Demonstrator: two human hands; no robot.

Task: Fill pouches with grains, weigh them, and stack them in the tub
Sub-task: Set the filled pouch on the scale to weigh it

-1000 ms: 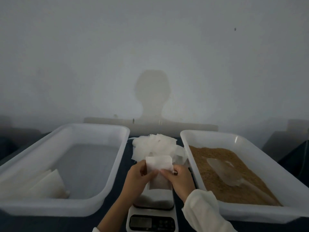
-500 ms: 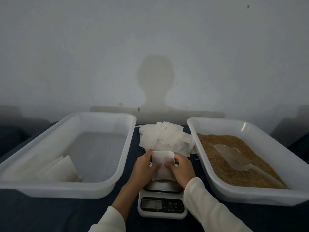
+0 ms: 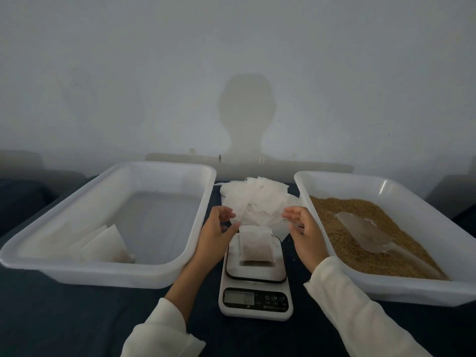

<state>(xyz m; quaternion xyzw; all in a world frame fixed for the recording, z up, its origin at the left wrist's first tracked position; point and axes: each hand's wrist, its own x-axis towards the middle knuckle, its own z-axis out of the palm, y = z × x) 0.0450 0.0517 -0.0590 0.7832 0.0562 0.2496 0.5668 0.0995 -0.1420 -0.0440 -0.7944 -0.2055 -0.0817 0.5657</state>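
A filled white pouch (image 3: 256, 246) lies flat on the platform of a small white kitchen scale (image 3: 255, 287) at the table's centre. My left hand (image 3: 215, 234) hovers just left of the pouch with fingers relaxed, holding nothing. My right hand (image 3: 305, 231) hovers just right of it, also relaxed and empty. The left white tub (image 3: 159, 271) holds a few filled pouches (image 3: 103, 243) in its near left corner. The right white tub (image 3: 401, 292) is full of brown grains (image 3: 360, 215) with a clear scoop (image 3: 365, 234) lying on them.
A loose pile of empty white pouches (image 3: 257, 202) sits behind the scale, between the two tubs. A dark blue cloth (image 3: 64, 323) covers the table. A plain wall stands close behind.
Both hands held the pouch upright over the scale, lowered it onto the platform, then let go and drew apart to either side. The camera view has tilted down.
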